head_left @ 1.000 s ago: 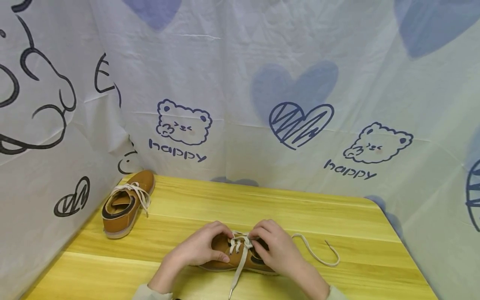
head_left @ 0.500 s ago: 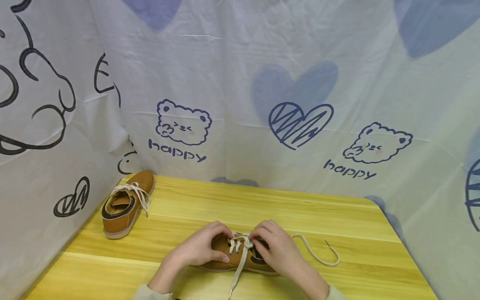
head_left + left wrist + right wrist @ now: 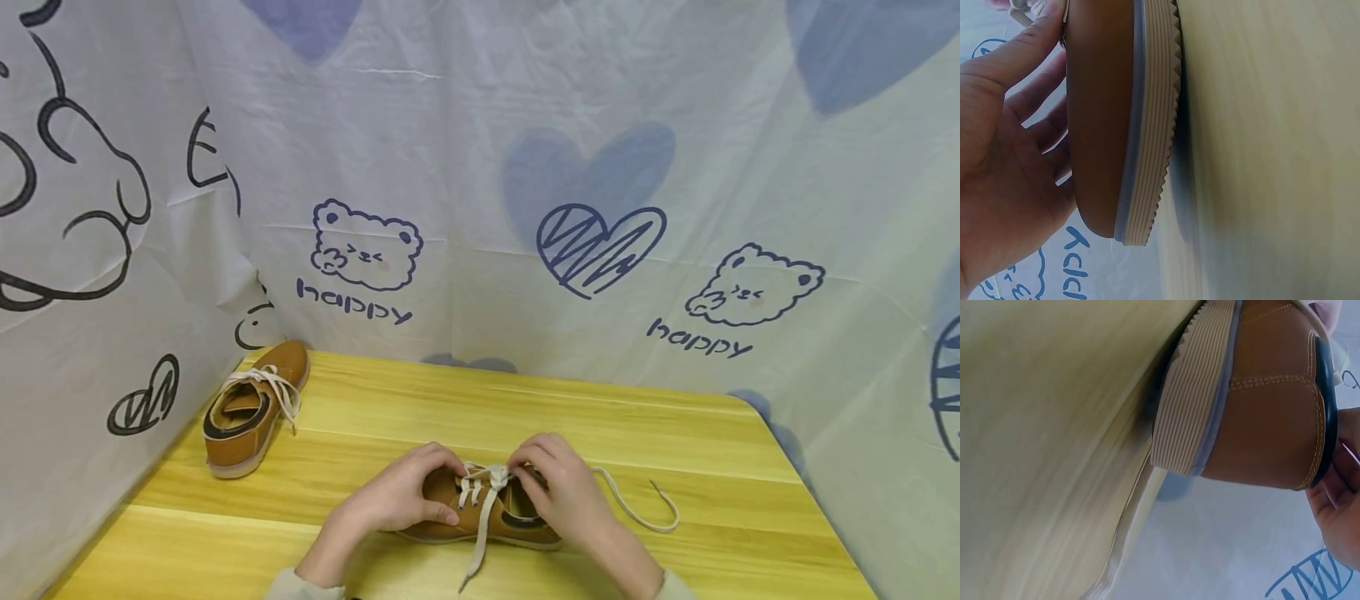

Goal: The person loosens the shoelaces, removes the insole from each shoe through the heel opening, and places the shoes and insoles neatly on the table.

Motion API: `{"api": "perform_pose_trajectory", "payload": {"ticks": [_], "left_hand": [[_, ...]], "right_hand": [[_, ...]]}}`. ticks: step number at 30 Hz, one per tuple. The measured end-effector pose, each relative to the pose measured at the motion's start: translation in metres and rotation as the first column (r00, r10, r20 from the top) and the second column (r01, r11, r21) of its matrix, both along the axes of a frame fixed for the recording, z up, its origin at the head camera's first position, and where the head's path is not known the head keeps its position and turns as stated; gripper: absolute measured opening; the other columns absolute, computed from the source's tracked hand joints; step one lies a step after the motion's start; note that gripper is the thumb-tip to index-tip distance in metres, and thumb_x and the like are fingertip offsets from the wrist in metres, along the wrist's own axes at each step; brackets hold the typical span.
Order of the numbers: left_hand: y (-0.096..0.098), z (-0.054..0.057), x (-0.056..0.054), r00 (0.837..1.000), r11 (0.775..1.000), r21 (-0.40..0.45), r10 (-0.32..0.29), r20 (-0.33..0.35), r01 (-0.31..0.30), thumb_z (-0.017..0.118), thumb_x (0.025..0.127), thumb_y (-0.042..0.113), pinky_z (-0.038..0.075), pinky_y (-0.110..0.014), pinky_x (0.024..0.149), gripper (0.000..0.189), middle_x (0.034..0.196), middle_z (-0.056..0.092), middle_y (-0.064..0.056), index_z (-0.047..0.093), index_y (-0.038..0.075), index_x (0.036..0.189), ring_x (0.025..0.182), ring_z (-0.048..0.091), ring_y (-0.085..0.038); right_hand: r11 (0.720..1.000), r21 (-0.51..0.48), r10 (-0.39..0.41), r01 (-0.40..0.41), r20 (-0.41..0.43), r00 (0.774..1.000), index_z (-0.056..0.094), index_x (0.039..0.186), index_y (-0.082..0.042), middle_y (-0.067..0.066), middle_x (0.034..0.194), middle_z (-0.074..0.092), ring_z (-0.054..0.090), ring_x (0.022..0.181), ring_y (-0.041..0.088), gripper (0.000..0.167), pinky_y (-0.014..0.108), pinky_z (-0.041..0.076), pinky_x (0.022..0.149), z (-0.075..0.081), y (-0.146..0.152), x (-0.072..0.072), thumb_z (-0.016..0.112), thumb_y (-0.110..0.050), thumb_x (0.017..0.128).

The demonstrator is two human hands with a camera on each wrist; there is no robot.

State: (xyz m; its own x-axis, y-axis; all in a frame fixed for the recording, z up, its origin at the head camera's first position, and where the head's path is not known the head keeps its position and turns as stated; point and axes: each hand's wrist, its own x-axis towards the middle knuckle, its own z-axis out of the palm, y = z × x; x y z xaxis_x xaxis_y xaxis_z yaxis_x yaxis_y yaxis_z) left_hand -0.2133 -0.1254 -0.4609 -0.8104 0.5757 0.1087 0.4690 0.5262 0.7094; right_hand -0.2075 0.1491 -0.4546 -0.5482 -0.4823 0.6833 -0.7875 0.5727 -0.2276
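A brown shoe (image 3: 468, 522) with cream laces lies sideways on the table, toe to the left. My left hand (image 3: 405, 492) grips its toe end, thumb on the near side and fingers over the far side. In the left wrist view that hand lies along the brown upper (image 3: 1100, 125), above the ridged sole. Over the shoe's opening, my right hand (image 3: 562, 492) pinches the cream shoelace (image 3: 483, 533) beside the knot; the fingertips partly hide the spot. One lace end hangs over the near side. In the right wrist view the heel (image 3: 1260, 437) shows beside my right hand (image 3: 1341, 500).
A second brown shoe (image 3: 238, 450), its laces tied, stands at the table's back left. The other lace end (image 3: 645, 525) curls across the yellow wood table (image 3: 720, 450) at right. A printed white cloth (image 3: 480, 317) hangs behind and at both sides.
My right hand has shifted slightly right and away, uncovering more of the knot and shoe opening. The near lace end has moved a little. My left hand stays in place.
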Motion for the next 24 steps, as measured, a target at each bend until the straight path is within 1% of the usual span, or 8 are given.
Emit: {"api": "perform_pose_trajectory", "payload": {"ticks": [5, 11, 14, 19, 22, 24], "left_hand": [[0.000, 0.000, 0.000, 1.000, 1.000, 0.003, 0.000, -0.001, 0.000, 0.090, 0.080, 0.037, 0.046, -0.052, 0.109, 0.050, 0.125, 0.061, 0.007, 0.068, 0.019, 0.121, 0.123, 0.058, -0.024], [0.000, -0.001, -0.001, 1.000, 1.000, -0.006, 0.007, 0.007, -0.007, 0.090, 0.081, 0.036, 0.044, -0.053, 0.111, 0.050, 0.127, 0.061, 0.006, 0.068, 0.019, 0.123, 0.125, 0.057, -0.025], [0.000, -0.001, 0.000, 1.000, 1.000, -0.007, 0.008, 0.009, -0.008, 0.089, 0.081, 0.035, 0.044, -0.052, 0.112, 0.050, 0.128, 0.061, 0.006, 0.068, 0.020, 0.123, 0.126, 0.057, -0.025], [-0.001, -0.001, 0.001, 1.000, 1.000, -0.001, 0.003, 0.015, -0.003, 0.089, 0.081, 0.035, 0.044, -0.054, 0.112, 0.050, 0.129, 0.061, 0.005, 0.068, 0.019, 0.122, 0.127, 0.056, -0.026], [-0.001, -0.001, 0.000, 1.000, 1.000, -0.009, 0.006, 0.024, -0.006, 0.089, 0.081, 0.034, 0.044, -0.052, 0.112, 0.049, 0.129, 0.061, 0.006, 0.067, 0.020, 0.123, 0.127, 0.056, -0.025], [-0.001, -0.001, 0.000, 1.000, 1.000, -0.008, 0.006, 0.029, -0.006, 0.089, 0.081, 0.034, 0.044, -0.052, 0.112, 0.049, 0.129, 0.061, 0.006, 0.067, 0.021, 0.123, 0.127, 0.056, -0.024]], "right_hand": [[0.999, -0.009, -0.045, 0.045, -0.035, 0.998, 0.073, 0.096, -0.013, -0.005, 0.100, 0.068, 0.064, 0.094, 0.014, 0.026, 0.027, 0.058, 0.081, 0.002, 0.005, -0.004, 0.084, 0.004, 0.081], [0.995, -0.020, -0.097, 0.097, -0.028, 0.995, 0.073, 0.096, -0.012, -0.005, 0.100, 0.068, 0.064, 0.096, 0.014, 0.027, 0.029, 0.059, 0.084, 0.004, 0.010, -0.004, 0.084, 0.006, 0.079], [0.991, -0.034, -0.134, 0.133, -0.027, 0.991, 0.073, 0.095, -0.011, -0.004, 0.098, 0.068, 0.065, 0.095, 0.014, 0.027, 0.029, 0.059, 0.081, 0.003, 0.011, -0.004, 0.086, 0.006, 0.078], [0.979, -0.069, -0.193, 0.191, -0.024, 0.981, 0.073, 0.091, -0.011, -0.002, 0.093, 0.067, 0.064, 0.087, 0.013, 0.027, 0.027, 0.057, 0.074, 0.001, 0.012, -0.005, 0.087, 0.007, 0.077], [0.974, -0.073, -0.213, 0.213, -0.001, 0.977, 0.072, 0.091, -0.011, -0.003, 0.091, 0.067, 0.063, 0.084, 0.016, 0.027, 0.027, 0.056, 0.072, 0.000, 0.012, -0.005, 0.086, 0.008, 0.076], [0.972, -0.062, -0.224, 0.227, 0.042, 0.974, 0.072, 0.091, -0.012, -0.004, 0.091, 0.067, 0.064, 0.084, 0.017, 0.028, 0.027, 0.056, 0.072, 0.000, 0.012, -0.004, 0.086, 0.007, 0.076]]}}
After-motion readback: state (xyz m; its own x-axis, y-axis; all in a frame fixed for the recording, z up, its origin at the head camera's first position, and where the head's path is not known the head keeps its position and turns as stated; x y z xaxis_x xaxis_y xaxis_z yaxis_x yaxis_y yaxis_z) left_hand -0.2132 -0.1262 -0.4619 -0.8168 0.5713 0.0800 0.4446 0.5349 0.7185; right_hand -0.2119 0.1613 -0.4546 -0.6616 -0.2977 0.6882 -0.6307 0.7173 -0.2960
